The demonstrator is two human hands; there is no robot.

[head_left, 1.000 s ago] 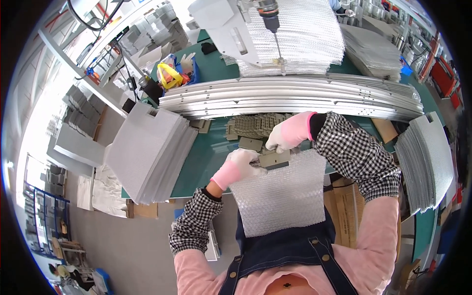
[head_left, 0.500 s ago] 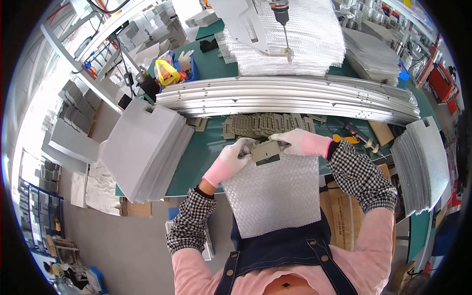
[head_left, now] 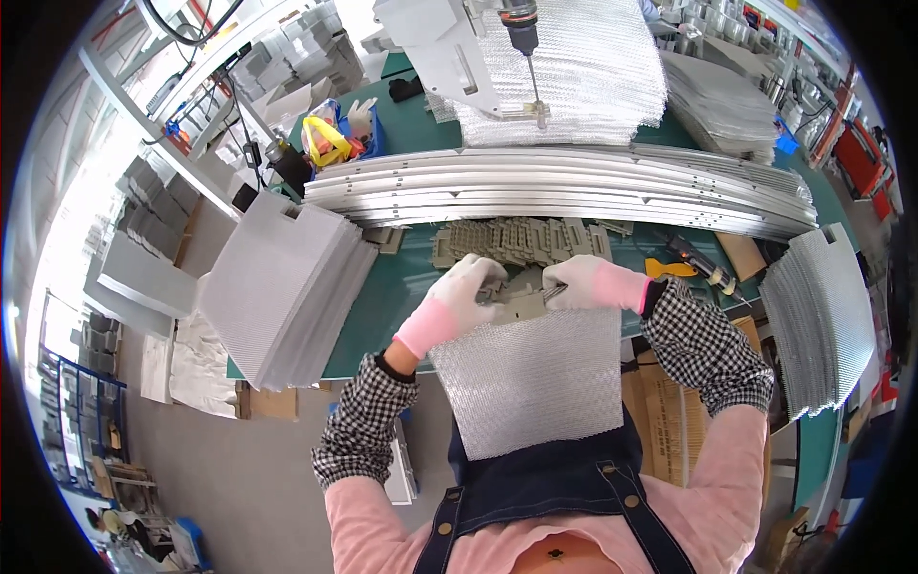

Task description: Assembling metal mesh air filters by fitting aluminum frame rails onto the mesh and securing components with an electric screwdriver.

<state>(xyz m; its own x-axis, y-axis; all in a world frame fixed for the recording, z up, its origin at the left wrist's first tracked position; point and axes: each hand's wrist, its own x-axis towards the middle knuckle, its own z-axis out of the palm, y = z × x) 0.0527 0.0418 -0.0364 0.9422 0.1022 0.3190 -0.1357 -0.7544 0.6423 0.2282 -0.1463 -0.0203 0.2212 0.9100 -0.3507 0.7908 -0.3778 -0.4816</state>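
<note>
Both my hands wear white gloves with pink cuffs. A beige bracket (head_left: 524, 306) sits between them at the top edge of a silver mesh sheet (head_left: 535, 383). Curled around the bracket's left end is my left hand (head_left: 467, 297), closed, with its fingertips partly hidden. My right hand (head_left: 585, 283) pinches the right end between thumb and fingers. The sheet hangs over the bench's near edge against my dark apron. Just beyond my hands lies a row of similar beige parts (head_left: 516, 241) on the green bench top (head_left: 382, 287).
Long aluminium profiles (head_left: 555, 191) cross the bench behind the parts. Stacks of mesh sheets stand left (head_left: 277, 287) and right (head_left: 822, 316). A power screwdriver (head_left: 703, 263) and a yellow tool (head_left: 669, 269) lie right. A driver on an arm (head_left: 524, 38) hangs overhead.
The bracket has tipped and lowered toward the sheet's top edge. My left hand has shifted slightly up and right, fingers more curled over it. The overhead driver appears further left.
</note>
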